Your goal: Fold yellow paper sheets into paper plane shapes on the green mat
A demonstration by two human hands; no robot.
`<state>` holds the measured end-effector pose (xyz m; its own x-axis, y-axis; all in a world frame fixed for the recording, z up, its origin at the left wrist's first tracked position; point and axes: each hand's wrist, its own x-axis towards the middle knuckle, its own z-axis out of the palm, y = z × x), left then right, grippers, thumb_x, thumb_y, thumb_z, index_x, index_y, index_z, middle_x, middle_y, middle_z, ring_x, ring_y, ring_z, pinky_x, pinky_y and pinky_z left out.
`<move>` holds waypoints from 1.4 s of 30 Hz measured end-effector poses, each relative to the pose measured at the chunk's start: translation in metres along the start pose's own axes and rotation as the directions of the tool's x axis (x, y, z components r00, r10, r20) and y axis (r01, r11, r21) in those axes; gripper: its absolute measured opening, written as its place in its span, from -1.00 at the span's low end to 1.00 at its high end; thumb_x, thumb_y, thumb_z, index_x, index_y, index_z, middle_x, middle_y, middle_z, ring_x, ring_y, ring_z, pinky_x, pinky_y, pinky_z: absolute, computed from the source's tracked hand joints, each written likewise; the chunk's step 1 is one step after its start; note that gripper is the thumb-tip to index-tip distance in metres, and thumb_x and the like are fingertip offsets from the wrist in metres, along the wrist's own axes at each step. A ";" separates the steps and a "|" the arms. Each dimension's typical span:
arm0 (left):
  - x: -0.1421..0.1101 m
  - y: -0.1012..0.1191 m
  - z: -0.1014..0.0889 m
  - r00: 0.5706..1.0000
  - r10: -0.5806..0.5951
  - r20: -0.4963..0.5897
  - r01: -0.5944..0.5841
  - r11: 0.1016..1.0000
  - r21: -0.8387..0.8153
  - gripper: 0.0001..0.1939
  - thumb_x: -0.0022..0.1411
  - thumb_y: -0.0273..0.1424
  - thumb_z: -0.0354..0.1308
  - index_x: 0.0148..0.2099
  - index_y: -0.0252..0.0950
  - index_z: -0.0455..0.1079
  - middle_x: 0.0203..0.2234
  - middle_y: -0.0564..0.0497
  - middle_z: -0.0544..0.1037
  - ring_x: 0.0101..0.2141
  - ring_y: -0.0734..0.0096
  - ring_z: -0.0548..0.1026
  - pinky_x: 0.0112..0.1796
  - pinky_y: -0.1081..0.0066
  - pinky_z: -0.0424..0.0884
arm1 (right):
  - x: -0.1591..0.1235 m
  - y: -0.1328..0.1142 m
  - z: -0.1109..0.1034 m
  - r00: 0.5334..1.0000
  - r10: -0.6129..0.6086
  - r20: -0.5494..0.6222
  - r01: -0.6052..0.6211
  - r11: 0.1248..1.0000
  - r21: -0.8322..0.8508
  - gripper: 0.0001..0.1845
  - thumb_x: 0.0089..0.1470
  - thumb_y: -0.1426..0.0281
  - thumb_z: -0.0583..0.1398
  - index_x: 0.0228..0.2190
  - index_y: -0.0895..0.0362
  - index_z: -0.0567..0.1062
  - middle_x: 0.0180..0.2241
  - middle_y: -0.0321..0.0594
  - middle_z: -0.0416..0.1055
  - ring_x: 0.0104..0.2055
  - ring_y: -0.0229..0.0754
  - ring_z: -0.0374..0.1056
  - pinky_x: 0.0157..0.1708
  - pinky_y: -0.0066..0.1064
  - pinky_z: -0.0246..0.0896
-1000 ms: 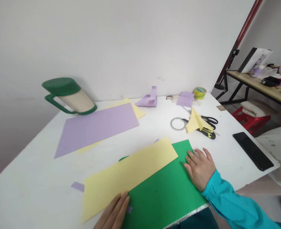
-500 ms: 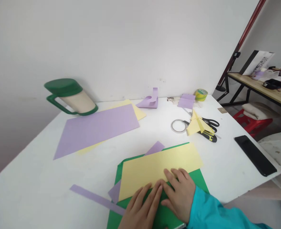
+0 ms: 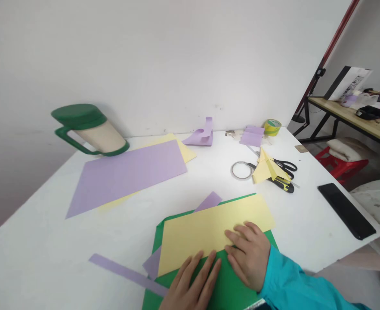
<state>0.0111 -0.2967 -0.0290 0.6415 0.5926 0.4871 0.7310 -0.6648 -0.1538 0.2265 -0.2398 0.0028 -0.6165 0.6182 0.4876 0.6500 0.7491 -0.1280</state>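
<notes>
We have a white bench (image 3: 41, 245) with smooth, matte paper laid across it. The green sheet (image 3: 236, 290) lies nearest us, one far corner folded; beyond it, a flat purple sheet (image 3: 131, 172) overlaps more yellow paper. Our yellow rectangle (image 3: 188, 234) lies across the green sheet, straight-edged, with purple pieces jutting out beneath it. We see no crease in it, so we judge its folding not begun; what is left we cannot tell. Both our grips are open, fingers extended and closed around nothing: the left hand (image 3: 194, 286) lies flat at the rectangle's near edge, while the right hand (image 3: 249, 254) spreads its fingertips on its surface. The yellow folded paper (image 3: 267, 167), pointed and winged, already has sharp creases. Smallest, a thin purple strip (image 3: 122, 270) runs towards our left hand.
</notes>
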 end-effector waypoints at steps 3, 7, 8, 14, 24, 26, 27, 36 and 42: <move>-0.003 -0.010 -0.005 0.999 0.032 0.008 -0.031 0.998 -0.058 -0.21 0.15 0.07 0.03 0.27 -0.34 0.17 0.07 -0.07 0.43 0.06 0.09 0.29 0.00 0.30 0.25 | -0.001 0.016 -0.004 0.999 -0.004 -0.051 0.006 0.999 0.033 -0.86 0.08 0.39 0.16 -0.43 0.05 0.54 -0.09 -0.30 0.50 -0.05 -0.12 0.30 -0.03 -0.17 0.16; 0.003 -0.021 -0.014 0.993 0.026 0.114 -0.002 0.978 -0.210 -0.37 0.21 -0.10 0.01 0.26 -0.28 0.17 0.03 -0.08 0.46 -0.03 0.18 0.38 -0.07 0.30 0.35 | 0.007 0.039 -0.013 0.974 -0.207 0.091 0.194 0.972 0.132 -0.81 0.11 0.34 0.12 -0.31 0.02 0.55 -0.06 -0.31 0.48 -0.02 -0.16 0.28 -0.09 -0.24 0.18; 0.007 -0.022 -0.014 0.991 0.032 0.132 0.003 0.967 -0.256 -0.42 0.22 -0.16 0.00 0.24 -0.27 0.20 0.01 -0.10 0.48 -0.06 0.18 0.40 -0.07 0.27 0.36 | 0.011 0.043 -0.014 0.951 -0.271 0.147 0.249 0.956 0.153 -0.80 0.12 0.31 0.12 -0.30 0.02 0.55 -0.04 -0.30 0.47 -0.02 -0.18 0.28 -0.10 -0.25 0.18; 0.042 -0.042 0.009 0.982 0.186 -0.036 -0.186 0.913 -0.362 -0.69 0.26 -0.52 -0.09 -0.05 -0.28 0.41 -0.12 -0.08 0.56 -0.02 0.25 0.41 0.04 0.16 0.32 | 0.044 0.065 -0.011 0.810 -0.506 0.295 0.468 0.862 0.196 -0.78 0.12 0.20 0.12 -0.31 -0.01 0.53 0.01 -0.34 0.42 -0.04 -0.20 0.26 -0.13 -0.27 0.15; 0.086 -0.079 0.012 0.975 0.216 -0.043 -0.217 0.914 -0.343 -0.75 0.31 -0.50 -0.06 -0.10 -0.42 0.43 -0.16 -0.18 0.57 -0.18 0.23 0.46 -0.23 0.23 0.43 | 0.059 0.095 0.005 0.885 -0.446 0.131 0.415 0.886 0.208 -0.78 0.17 0.31 0.14 -0.18 0.10 0.51 -0.05 -0.17 0.46 0.01 -0.15 0.26 -0.05 -0.23 0.17; 0.086 -0.078 0.012 0.979 0.200 -0.042 -0.201 0.911 -0.359 -0.75 0.32 -0.50 -0.06 -0.10 -0.40 0.43 -0.15 -0.18 0.57 -0.17 0.23 0.46 -0.21 0.23 0.41 | 0.055 0.093 0.004 0.901 -0.423 0.101 0.397 0.895 0.206 -0.79 0.17 0.35 0.14 -0.18 0.10 0.50 -0.03 -0.16 0.46 0.04 -0.12 0.26 -0.01 -0.18 0.16; 0.086 -0.077 0.012 0.982 0.188 -0.029 -0.186 0.915 -0.358 -0.75 0.32 -0.50 -0.06 -0.09 -0.41 0.43 -0.14 -0.18 0.56 -0.17 0.23 0.45 -0.20 0.23 0.41 | 0.053 0.093 0.004 0.908 -0.412 0.083 0.391 0.900 0.190 -0.80 0.17 0.37 0.14 -0.18 0.10 0.50 -0.03 -0.17 0.46 0.04 -0.11 0.25 0.02 -0.16 0.15; 0.086 -0.070 0.012 0.972 0.206 0.113 -0.173 0.953 -0.248 -0.70 0.31 -0.43 -0.06 -0.02 -0.42 0.41 -0.01 -0.22 0.48 -0.17 0.18 0.43 -0.27 0.22 0.42 | 0.049 0.099 0.015 0.912 -0.408 0.042 0.403 0.910 0.101 -0.71 0.16 0.27 0.15 -0.15 0.17 0.48 -0.02 -0.08 0.44 0.00 -0.03 0.27 -0.11 -0.16 0.21; 0.083 -0.073 0.010 0.956 0.235 0.176 -0.189 0.951 -0.244 -0.67 0.33 -0.41 -0.07 0.03 -0.42 0.39 0.04 -0.16 0.45 -0.12 0.15 0.39 -0.20 0.19 0.41 | 0.048 0.095 0.009 0.894 -0.441 0.074 0.427 0.891 0.155 -0.64 0.17 0.16 0.13 -0.18 0.17 0.51 -0.02 -0.09 0.44 -0.02 -0.04 0.26 -0.10 -0.16 0.20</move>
<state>0.0132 -0.1949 0.0141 0.8258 0.4905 0.2783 0.5175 -0.8552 -0.0286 0.2543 -0.1369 0.0069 -0.8711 0.2402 0.4284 0.2474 0.9681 -0.0398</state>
